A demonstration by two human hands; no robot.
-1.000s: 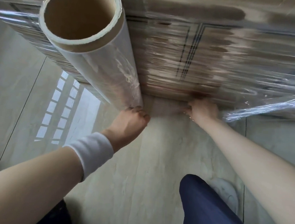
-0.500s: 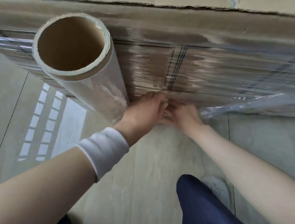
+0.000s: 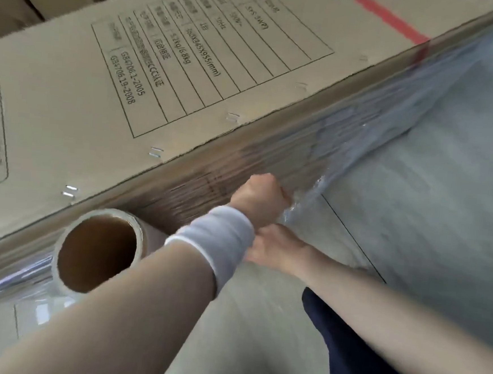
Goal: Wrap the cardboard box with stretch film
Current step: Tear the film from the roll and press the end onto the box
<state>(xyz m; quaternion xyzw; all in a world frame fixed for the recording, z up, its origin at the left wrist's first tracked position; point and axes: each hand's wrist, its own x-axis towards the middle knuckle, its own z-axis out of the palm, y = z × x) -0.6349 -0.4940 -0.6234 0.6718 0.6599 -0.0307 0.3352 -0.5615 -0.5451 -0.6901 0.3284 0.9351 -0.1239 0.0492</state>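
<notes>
While the big brown printed cardboard box lies on the pale tiled floor, the left hand clutches bunched clear stretch film at its side, with the right hand just below, its fingers hidden.

The long cardboard box lies flat, black print on its top face. Clear stretch film clings to its near side, bunched loose low down. The roll stands on end just beside that side.

The single head-worn camera looks steeply down, tilted, at close range over the cardboard box and floor.
</notes>
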